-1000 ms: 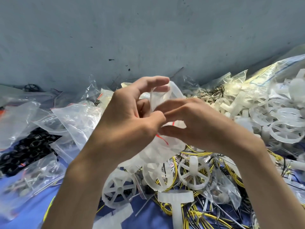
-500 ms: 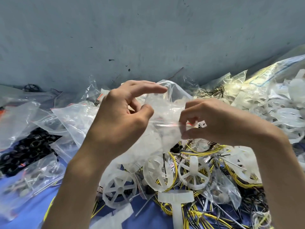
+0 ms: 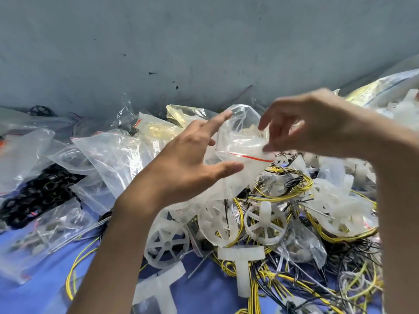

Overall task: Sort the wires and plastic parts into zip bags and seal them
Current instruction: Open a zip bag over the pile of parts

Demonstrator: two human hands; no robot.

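Zip bag (image 3: 238,143): up over wire pile (image 3: 283,193), between hands. L hand (image 3: 188,168): spread wide, nothing held. R hand (image 3: 317,128): blurred, pinching bag edge by red zip strip (image 3: 254,157). Likely light, floppy, slick film; best gripped at stiffer strip ends.

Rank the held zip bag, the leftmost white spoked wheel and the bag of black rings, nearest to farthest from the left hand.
1. zip bag, right beside the left hand, at its fingertips.
2. spoked wheel, below the wrist.
3. bag of black rings, far left.
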